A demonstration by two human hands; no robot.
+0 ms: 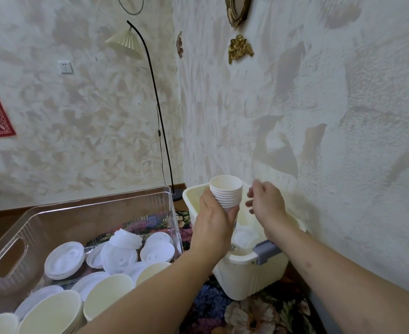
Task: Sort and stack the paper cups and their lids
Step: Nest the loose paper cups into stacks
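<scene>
My left hand (pixel 210 227) grips a nested stack of small white paper cups (pixel 226 192), upright, above the cream plastic bin (pixel 247 278). Just right of the stack, my right hand (pixel 267 203) hovers with fingers spread and nothing in it. Inside the cream bin lie more white lids or cups (pixel 245 237), partly hidden by my arms. At lower left, the clear plastic bin (pixel 54 213) holds several white lids (pixel 65 260) and large cream paper bowls (pixel 108 297).
A textured wall runs close on the right. A black floor lamp (pixel 160 121) stands in the corner behind the bins. Both bins sit on a floral cloth (pixel 247 314). The cream bin has a grey handle clip (pixel 267 250).
</scene>
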